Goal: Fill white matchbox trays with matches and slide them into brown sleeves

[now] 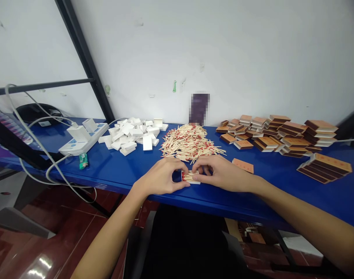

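At the table's near edge lies a small white matchbox tray (196, 182) filled with matches (189, 176), their red heads towards the left. My left hand (162, 176) holds the tray's left end between thumb and fingers. From the other side, my right hand (223, 173) closes on the right end, its thumb over the match sticks and its fingers curled behind. Part of the tray is hidden under the right fingers. Just beyond both hands is a big loose heap of red-tipped matches (188, 141). A brown matchbox sleeve (243, 166) lies flat beside my right forearm.
White empty trays (133, 133) are heaped at the back left. Several matchboxes (270, 133) stand in piles on the right, with a row (325, 167) nearer. A power strip (84, 140) with cables and a green packet (83, 161) lie left, by a black metal frame (86, 58).
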